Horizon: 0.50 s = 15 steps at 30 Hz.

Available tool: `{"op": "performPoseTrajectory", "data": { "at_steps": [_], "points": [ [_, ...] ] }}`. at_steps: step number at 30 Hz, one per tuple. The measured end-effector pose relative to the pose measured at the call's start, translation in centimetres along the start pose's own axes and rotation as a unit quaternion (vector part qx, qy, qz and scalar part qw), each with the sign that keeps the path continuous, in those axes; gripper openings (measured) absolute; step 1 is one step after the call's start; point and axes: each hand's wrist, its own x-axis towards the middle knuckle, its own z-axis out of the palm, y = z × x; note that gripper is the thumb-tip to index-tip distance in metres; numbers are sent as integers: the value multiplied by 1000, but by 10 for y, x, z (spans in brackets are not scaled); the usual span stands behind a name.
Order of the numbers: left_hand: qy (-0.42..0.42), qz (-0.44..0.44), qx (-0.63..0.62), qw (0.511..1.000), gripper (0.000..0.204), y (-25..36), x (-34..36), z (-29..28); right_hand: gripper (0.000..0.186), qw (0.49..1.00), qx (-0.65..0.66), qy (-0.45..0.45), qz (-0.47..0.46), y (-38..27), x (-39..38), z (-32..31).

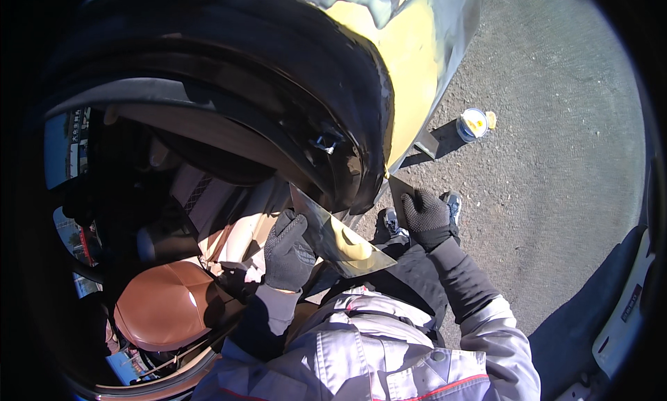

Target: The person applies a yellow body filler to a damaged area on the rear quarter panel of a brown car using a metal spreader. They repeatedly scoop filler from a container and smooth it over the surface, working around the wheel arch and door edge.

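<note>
I look down along an open car door point(292, 88) with a black window frame and a patch of yellow filler point(410, 60) on its grey outer panel. My left hand point(288, 251), in a black dotted glove, grips the door's rear edge next to a shiny triangular corner piece point(344, 248). My right hand point(425, 217), gloved the same way, is closed on a dark flat piece point(401, 190) at the door's lower outer edge. I wear a grey work jacket with black sleeves beneath.
A small round tin point(474, 124) with yellow contents stands on the asphalt point(556, 158) beyond the door. A brown seat point(163, 311) shows inside the car. My shoes point(453, 205) are below the right hand. Part of a white vehicle point(625, 317) is at the lower right.
</note>
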Motion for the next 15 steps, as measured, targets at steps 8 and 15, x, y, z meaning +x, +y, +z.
{"op": "performPoseTrajectory", "data": {
  "at_steps": [8,15],
  "points": [
    [89,90,116,985,27,-29,8,-9,23,991,-105,-79,-33,-10,0,-29],
    [13,215,426,879,31,-30,3,-38,23,995,-66,-70,-27,-18,4,-20]
  ]
}}
